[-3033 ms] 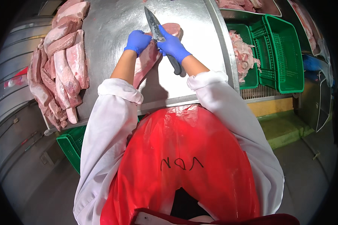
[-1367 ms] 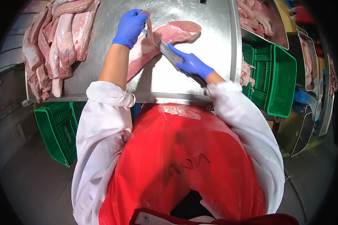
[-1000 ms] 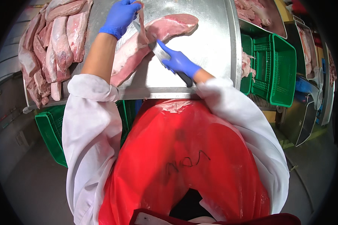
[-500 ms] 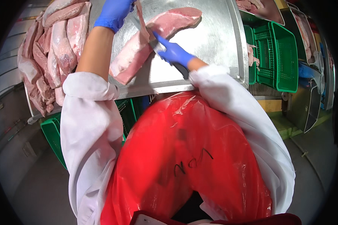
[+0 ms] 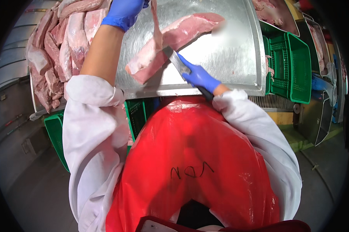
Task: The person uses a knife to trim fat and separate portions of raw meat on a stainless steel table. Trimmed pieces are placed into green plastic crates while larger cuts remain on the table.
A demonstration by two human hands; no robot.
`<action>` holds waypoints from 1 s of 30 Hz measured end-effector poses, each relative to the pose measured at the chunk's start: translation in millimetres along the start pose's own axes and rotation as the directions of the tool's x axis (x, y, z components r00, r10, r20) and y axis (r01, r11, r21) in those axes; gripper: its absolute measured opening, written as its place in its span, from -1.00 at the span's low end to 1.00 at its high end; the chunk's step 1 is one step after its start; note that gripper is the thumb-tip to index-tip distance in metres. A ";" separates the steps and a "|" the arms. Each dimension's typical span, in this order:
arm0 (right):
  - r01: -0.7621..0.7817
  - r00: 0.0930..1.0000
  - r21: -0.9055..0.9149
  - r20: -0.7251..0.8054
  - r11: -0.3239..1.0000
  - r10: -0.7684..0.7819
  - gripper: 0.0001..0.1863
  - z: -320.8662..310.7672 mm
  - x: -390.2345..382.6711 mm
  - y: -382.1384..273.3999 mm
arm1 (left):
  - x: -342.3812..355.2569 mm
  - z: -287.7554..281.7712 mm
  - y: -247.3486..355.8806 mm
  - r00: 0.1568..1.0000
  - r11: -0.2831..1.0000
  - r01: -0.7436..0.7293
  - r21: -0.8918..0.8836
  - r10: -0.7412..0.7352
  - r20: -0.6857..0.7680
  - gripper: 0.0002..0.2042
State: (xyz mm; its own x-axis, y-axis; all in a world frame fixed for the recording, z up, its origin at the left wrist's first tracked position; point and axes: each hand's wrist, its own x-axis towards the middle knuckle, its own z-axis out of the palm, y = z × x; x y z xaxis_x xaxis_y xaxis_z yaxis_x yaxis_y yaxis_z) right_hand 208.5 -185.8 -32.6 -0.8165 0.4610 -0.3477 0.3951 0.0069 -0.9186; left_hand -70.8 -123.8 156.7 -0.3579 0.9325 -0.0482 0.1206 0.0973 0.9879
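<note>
My left hand (image 5: 122, 13) in a blue glove is at the top edge of the view, closed on a thin strip of meat (image 5: 156, 23) that rises from a long pink cut of meat (image 5: 193, 25) lying diagonally on the steel work surface (image 5: 236, 58). My right hand (image 5: 200, 77), also gloved in blue, grips a knife (image 5: 173, 58) by its dark handle, below the cut; the blade points up-left, its front part at the meat where the strip joins it. The fingertips of my left hand are partly out of frame.
A pile of long raw meat pieces (image 5: 75, 38) lies at the left. At the right are green crates (image 5: 298, 69), pale trimmings partly hidden, and a steel bin of meat (image 5: 275, 11). Another green crate (image 5: 54, 139) stands below the surface at lower left.
Over three seconds my left hand has moved up and left, pulling the strip clear of the cut. My right hand with the knife has shifted lower and rightward since half a second ago.
</note>
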 end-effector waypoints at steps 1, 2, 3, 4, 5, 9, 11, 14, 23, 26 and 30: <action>-0.020 1.000 -0.032 -0.005 0.999 0.020 -0.13 -1.8 16.3 -3.6 | -0.8 0.8 3.0 1.000 1.000 -0.006 0.003 0.006 0.005 -0.96; -0.026 1.000 -0.063 0.007 0.998 0.027 -0.12 -4.2 39.7 -18.0 | -8.1 -2.2 11.0 1.000 1.000 -0.011 0.017 0.012 -0.008 -0.96; -0.076 0.997 -0.038 0.013 0.996 0.076 -0.15 -9.7 55.1 -29.0 | -4.6 2.5 8.9 1.000 1.000 -0.027 0.017 0.026 0.008 -0.96; -0.075 0.997 -0.008 -0.007 0.997 0.075 -0.15 -9.0 51.1 -24.1 | -1.3 7.4 7.1 0.999 0.999 -0.042 0.016 0.042 0.024 -0.96; -0.037 0.999 0.022 0.019 0.999 0.037 -0.15 -0.2 49.9 -23.7 | -7.5 -1.0 14.9 0.998 0.997 -0.055 0.048 0.056 -0.009 -0.96; -0.018 0.997 0.059 0.070 0.998 0.014 -0.11 15.9 0.7 1.5 | -18.7 -23.7 25.9 0.999 0.999 -0.039 -0.009 0.039 -0.023 -0.94; 0.022 0.999 0.017 0.040 1.000 -0.023 -0.12 18.0 13.6 0.9 | -30.1 -21.3 36.4 0.997 0.997 -0.075 -0.009 0.074 -0.022 -0.93; -0.034 0.997 -0.045 0.060 0.998 0.037 -0.16 19.4 62.5 -35.7 | -34.3 -18.6 44.6 0.994 0.994 -0.109 0.034 0.108 0.028 -0.94; 0.068 0.996 -0.169 0.072 0.983 -0.057 -0.14 38.9 59.9 -31.7 | -57.3 -73.3 65.7 0.994 0.995 -0.094 -0.031 0.092 -0.056 -0.94; 0.053 0.992 -0.106 0.119 0.993 -0.040 -0.16 47.0 70.8 -42.9 | -69.5 -94.7 70.7 0.985 0.990 -0.135 -0.038 0.130 -0.110 -0.93; 0.231 0.970 -0.213 0.127 0.949 -0.208 -0.14 51.8 33.6 -9.8 | -89.4 -132.7 78.1 0.975 0.980 -0.154 -0.127 0.131 -0.177 -0.90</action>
State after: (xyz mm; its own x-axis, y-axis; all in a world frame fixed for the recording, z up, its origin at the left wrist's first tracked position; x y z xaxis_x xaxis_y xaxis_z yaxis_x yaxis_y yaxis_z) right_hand 155.4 -216.4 -45.0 -0.9274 0.3331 -0.1704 0.2762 0.3022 -0.9124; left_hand -152.3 -245.6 257.8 -0.4977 0.8606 0.1084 0.0559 -0.0929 0.9941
